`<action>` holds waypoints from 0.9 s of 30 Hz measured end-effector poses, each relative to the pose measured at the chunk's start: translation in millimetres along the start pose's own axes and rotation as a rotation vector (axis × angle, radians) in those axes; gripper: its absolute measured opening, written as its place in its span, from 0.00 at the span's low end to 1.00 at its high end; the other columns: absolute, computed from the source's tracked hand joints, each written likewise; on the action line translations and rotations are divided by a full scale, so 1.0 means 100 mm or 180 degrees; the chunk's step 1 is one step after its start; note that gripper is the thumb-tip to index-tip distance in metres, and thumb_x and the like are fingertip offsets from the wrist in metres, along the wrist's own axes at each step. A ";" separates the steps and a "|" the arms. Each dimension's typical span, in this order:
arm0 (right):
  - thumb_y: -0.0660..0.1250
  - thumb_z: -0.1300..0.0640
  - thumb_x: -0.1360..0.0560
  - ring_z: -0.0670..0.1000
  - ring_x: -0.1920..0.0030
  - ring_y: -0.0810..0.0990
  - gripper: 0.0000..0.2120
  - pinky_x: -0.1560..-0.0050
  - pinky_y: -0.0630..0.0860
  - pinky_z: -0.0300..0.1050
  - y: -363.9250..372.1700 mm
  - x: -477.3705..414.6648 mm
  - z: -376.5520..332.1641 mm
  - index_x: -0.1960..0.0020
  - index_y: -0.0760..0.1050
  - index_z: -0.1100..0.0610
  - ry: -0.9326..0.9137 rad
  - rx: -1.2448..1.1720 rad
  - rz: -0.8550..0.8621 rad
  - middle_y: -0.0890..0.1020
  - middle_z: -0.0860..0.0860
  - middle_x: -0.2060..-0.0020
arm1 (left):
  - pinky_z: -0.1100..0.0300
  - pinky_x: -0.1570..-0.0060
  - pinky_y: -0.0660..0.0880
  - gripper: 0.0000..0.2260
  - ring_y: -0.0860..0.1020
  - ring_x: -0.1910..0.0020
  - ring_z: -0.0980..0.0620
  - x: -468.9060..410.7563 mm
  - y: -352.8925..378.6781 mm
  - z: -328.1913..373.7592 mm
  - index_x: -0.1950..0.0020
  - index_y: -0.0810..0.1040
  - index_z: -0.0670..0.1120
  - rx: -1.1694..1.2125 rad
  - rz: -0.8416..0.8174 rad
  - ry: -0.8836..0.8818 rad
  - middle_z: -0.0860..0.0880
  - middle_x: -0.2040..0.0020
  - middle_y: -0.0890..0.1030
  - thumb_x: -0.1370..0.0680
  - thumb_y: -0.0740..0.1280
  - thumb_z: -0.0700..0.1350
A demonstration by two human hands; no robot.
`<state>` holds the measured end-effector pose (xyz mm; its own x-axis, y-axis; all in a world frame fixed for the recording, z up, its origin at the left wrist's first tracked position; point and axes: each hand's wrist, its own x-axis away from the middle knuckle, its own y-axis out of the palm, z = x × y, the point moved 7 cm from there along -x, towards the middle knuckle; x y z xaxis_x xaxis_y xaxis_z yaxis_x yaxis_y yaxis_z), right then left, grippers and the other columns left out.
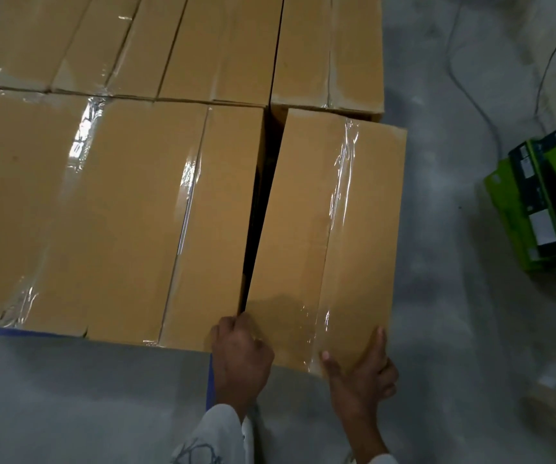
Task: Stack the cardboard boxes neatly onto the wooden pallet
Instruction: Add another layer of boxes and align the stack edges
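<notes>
A taped brown cardboard box [323, 229] lies at the right end of the near row, skewed so a dark wedge-shaped gap separates it from the neighbouring box [176, 209]. My left hand [239, 356] grips its near left corner, fingers curled over the edge at the gap. My right hand [360, 370] presses flat on its near right corner, thumb on top. More taped boxes [203, 45] fill the row behind. The pallet is hidden under the boxes, apart from a blue edge [209, 380] below the near row.
Grey concrete floor [454, 296] runs along the right side and in front. Green and black cartons [544, 202] lie on the floor at the right. Thin cables [471, 95] trail across the floor at the upper right.
</notes>
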<state>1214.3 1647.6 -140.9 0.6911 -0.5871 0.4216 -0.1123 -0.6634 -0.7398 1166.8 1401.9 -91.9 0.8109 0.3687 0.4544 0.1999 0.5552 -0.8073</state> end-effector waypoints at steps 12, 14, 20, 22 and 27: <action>0.82 0.46 0.33 0.57 0.23 0.53 0.56 0.25 0.50 0.57 -0.18 -0.35 -0.31 0.16 0.50 0.44 -0.0370 0.0426 -0.0289 0.57 0.64 0.24 | 0.49 0.43 0.77 0.20 0.76 0.42 0.38 0.11 0.13 -0.10 0.41 0.78 0.43 0.0071 -0.0426 -0.0458 0.43 0.43 0.73 0.29 0.77 0.47; 0.81 0.46 0.32 0.58 0.24 0.53 0.55 0.25 0.51 0.57 -0.18 -0.33 -0.32 0.16 0.50 0.45 -0.0347 0.0455 -0.0286 0.56 0.64 0.24 | 0.48 0.44 0.78 0.25 0.77 0.44 0.37 0.17 0.12 -0.06 0.39 0.77 0.44 0.0175 -0.0412 -0.0367 0.45 0.42 0.70 0.32 0.80 0.45; 0.79 0.45 0.30 0.59 0.26 0.53 0.54 0.25 0.51 0.56 -0.16 -0.31 -0.33 0.16 0.46 0.43 -0.0263 0.0540 -0.0358 0.54 0.64 0.24 | 0.61 0.46 0.72 0.27 0.77 0.47 0.44 0.20 0.06 -0.01 0.31 0.74 0.39 0.0309 -0.0251 -0.0178 0.46 0.38 0.68 0.29 0.77 0.36; 0.79 0.45 0.29 0.60 0.27 0.54 0.54 0.26 0.52 0.56 -0.16 -0.31 -0.34 0.16 0.47 0.42 -0.0249 0.0510 -0.0360 0.54 0.63 0.24 | 0.57 0.47 0.75 0.25 0.78 0.49 0.42 0.17 0.06 -0.01 0.33 0.75 0.38 0.0320 -0.0185 -0.0123 0.45 0.38 0.69 0.29 0.76 0.34; 0.78 0.44 0.28 0.60 0.26 0.53 0.53 0.25 0.51 0.55 -0.13 -0.26 -0.37 0.16 0.47 0.43 -0.0198 0.0543 -0.0363 0.53 0.63 0.23 | 0.47 0.45 0.79 0.27 0.78 0.46 0.38 0.11 0.06 -0.04 0.32 0.75 0.38 0.0262 -0.0064 0.0025 0.44 0.38 0.70 0.30 0.78 0.35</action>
<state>1171.0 1654.8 -122.8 0.7358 -0.4794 0.4783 0.0880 -0.6327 -0.7694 1179.4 1406.2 -93.3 0.8115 0.3512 0.4671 0.1707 0.6219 -0.7642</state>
